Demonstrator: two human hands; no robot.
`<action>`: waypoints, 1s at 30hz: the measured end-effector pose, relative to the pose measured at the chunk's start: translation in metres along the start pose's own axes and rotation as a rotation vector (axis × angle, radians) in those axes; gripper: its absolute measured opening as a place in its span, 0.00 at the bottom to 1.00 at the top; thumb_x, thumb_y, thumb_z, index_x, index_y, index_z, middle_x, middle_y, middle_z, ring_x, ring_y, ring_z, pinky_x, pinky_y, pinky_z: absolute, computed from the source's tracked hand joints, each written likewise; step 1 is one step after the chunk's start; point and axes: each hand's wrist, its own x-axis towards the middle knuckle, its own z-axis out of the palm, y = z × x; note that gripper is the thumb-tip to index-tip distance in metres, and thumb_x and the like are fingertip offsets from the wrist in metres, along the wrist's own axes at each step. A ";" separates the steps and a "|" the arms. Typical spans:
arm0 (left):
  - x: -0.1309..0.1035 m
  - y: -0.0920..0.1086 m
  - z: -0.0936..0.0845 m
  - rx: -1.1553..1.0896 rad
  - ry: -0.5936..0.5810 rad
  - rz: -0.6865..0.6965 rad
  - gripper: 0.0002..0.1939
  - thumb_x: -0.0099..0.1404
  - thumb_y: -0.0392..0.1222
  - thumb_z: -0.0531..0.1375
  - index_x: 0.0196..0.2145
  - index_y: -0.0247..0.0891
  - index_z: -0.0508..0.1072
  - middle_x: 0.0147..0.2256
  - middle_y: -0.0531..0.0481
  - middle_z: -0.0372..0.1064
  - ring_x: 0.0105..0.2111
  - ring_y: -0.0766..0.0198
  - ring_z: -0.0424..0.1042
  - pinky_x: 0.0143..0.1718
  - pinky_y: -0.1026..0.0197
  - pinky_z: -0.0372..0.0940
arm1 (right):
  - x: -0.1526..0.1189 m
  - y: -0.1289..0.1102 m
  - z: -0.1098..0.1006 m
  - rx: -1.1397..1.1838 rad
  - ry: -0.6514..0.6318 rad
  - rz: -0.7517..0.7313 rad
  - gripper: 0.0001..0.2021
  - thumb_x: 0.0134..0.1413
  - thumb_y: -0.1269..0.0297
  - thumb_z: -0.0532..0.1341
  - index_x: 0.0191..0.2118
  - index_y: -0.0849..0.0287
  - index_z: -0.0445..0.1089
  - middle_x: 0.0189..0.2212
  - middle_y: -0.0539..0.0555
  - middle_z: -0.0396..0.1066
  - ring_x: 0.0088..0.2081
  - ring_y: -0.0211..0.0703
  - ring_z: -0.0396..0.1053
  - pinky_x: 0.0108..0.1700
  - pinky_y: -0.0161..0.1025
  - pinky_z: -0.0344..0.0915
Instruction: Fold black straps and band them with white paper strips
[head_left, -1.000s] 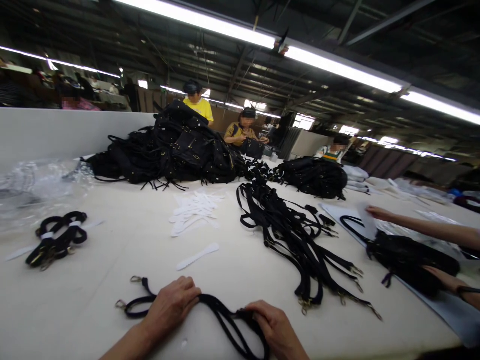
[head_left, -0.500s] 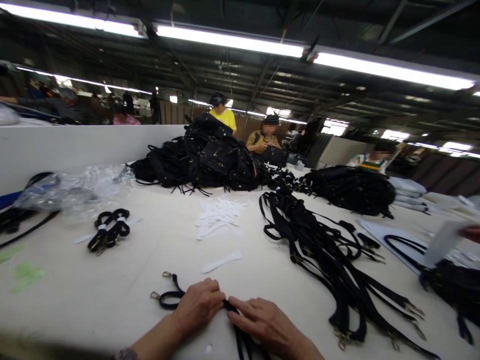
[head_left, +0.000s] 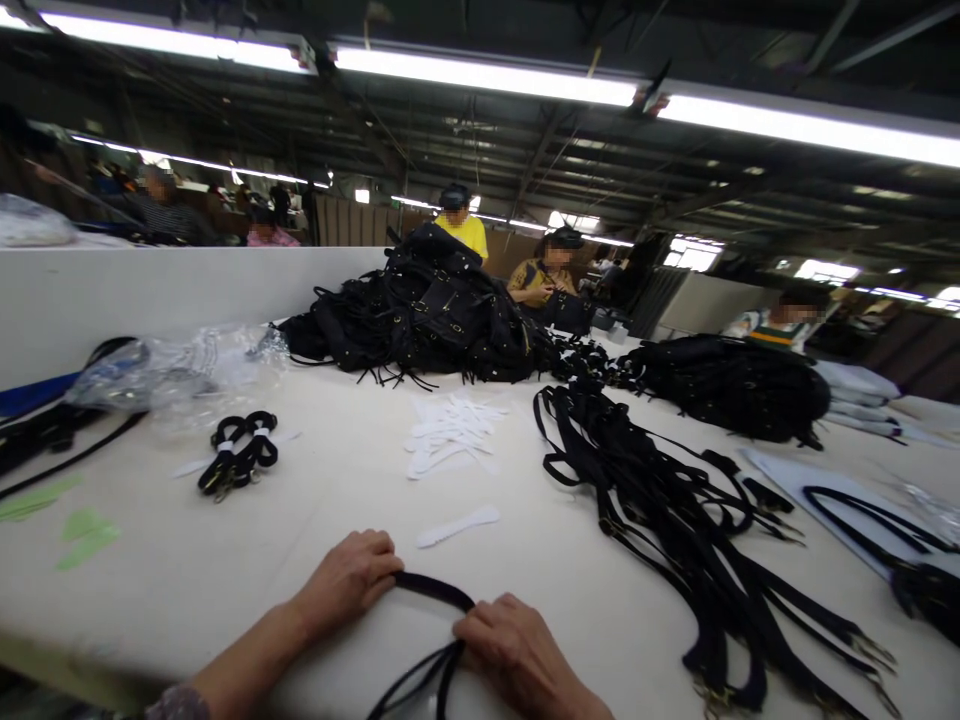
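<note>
Well, got a blk strap (head_left: 436,588) at near side of the table (head_left: 315,500) — my L hand (head_left: 349,575) pinching it, my R hand (head_left: 517,648) gripping it too, span arched betw. them, strands trailing below R — white paper strip (head_left: 457,527) just beyond, strap heap (head_left: 592,432) to the right

The left hand (head_left: 349,575) and right hand (head_left: 517,650) are gripping a black strap (head_left: 433,588) on the near side of a lone paper strip (head_left: 458,527). Beyond that strip, bags (head_left: 442,312) are lying heaped; a bundled strap (head_left: 236,470) is resting to its left, loose straps (head_left: 667,502) to its right.
</note>
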 end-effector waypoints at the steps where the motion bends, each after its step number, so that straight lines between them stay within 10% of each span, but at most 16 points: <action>1: -0.003 -0.004 -0.003 -0.002 -0.004 -0.013 0.11 0.70 0.41 0.52 0.42 0.47 0.74 0.40 0.50 0.71 0.41 0.58 0.69 0.43 0.55 0.61 | 0.003 -0.004 0.002 0.008 0.012 0.033 0.05 0.61 0.62 0.58 0.34 0.52 0.67 0.29 0.45 0.72 0.29 0.37 0.65 0.35 0.37 0.57; 6: -0.006 -0.006 -0.009 -0.036 -0.032 -0.058 0.11 0.70 0.44 0.53 0.42 0.51 0.75 0.37 0.52 0.71 0.40 0.60 0.69 0.41 0.57 0.62 | 0.021 -0.026 0.007 0.038 0.103 0.227 0.04 0.59 0.66 0.60 0.32 0.54 0.69 0.32 0.48 0.74 0.35 0.40 0.69 0.55 0.49 0.59; 12: -0.004 -0.003 -0.012 -0.079 -0.059 -0.080 0.11 0.69 0.44 0.54 0.42 0.51 0.76 0.37 0.51 0.71 0.40 0.58 0.69 0.43 0.56 0.61 | 0.036 -0.034 0.012 0.190 0.153 0.366 0.02 0.52 0.69 0.64 0.31 0.55 0.71 0.64 0.51 0.60 0.65 0.60 0.54 0.64 0.65 0.48; 25: -0.009 -0.021 -0.063 -0.665 -0.281 -0.253 0.23 0.69 0.58 0.49 0.57 0.50 0.67 0.50 0.52 0.73 0.51 0.59 0.70 0.57 0.57 0.63 | 0.053 -0.031 0.030 0.333 0.205 0.442 0.01 0.55 0.67 0.62 0.34 0.54 0.70 0.42 0.49 0.73 0.42 0.43 0.69 0.44 0.41 0.64; 30: -0.027 -0.003 -0.046 -0.302 -0.240 -0.148 0.47 0.53 0.59 0.67 0.65 0.52 0.52 0.62 0.45 0.62 0.61 0.44 0.60 0.64 0.38 0.54 | 0.052 -0.032 0.030 0.343 0.219 0.443 0.02 0.55 0.69 0.62 0.35 0.54 0.70 0.42 0.49 0.73 0.43 0.43 0.69 0.45 0.41 0.64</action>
